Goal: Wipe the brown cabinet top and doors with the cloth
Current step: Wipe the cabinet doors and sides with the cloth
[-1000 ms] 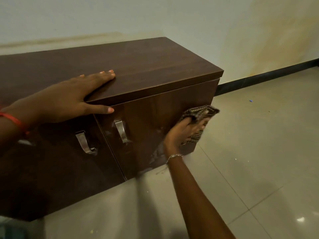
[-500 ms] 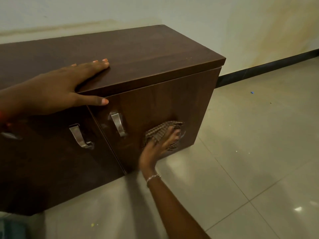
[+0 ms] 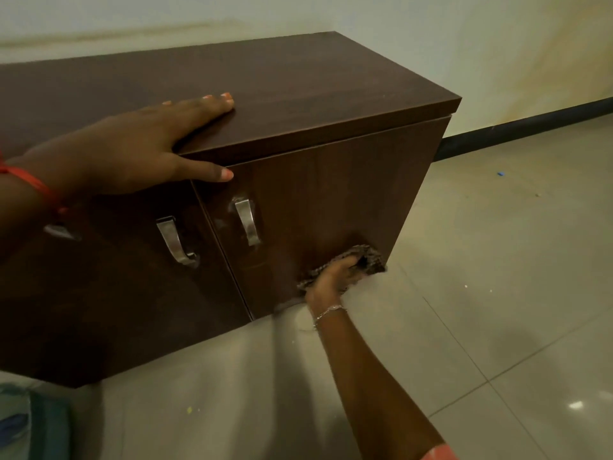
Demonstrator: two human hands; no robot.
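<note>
A low brown cabinet (image 3: pixel 298 104) stands against the wall, with two doors and a metal handle on each. My right hand (image 3: pixel 331 280) presses a dark patterned cloth (image 3: pixel 366 258) against the bottom right corner of the right door (image 3: pixel 331 200), close to the floor. My left hand (image 3: pixel 139 147) lies flat on the cabinet top's front edge, fingers spread, thumb hanging over the door. An orange band is on the left wrist.
The right door's handle (image 3: pixel 247 220) and the left door's handle (image 3: pixel 175 242) stick out from the front. Grey floor tiles (image 3: pixel 481 293) spread to the right and front. A black skirting (image 3: pixel 530 127) runs along the wall. Bluish fabric (image 3: pixel 30 423) shows bottom left.
My right hand has swept the cloth from the door's right edge down and left across the door, then right to its bottom corner. The left hand has stayed on the top.
</note>
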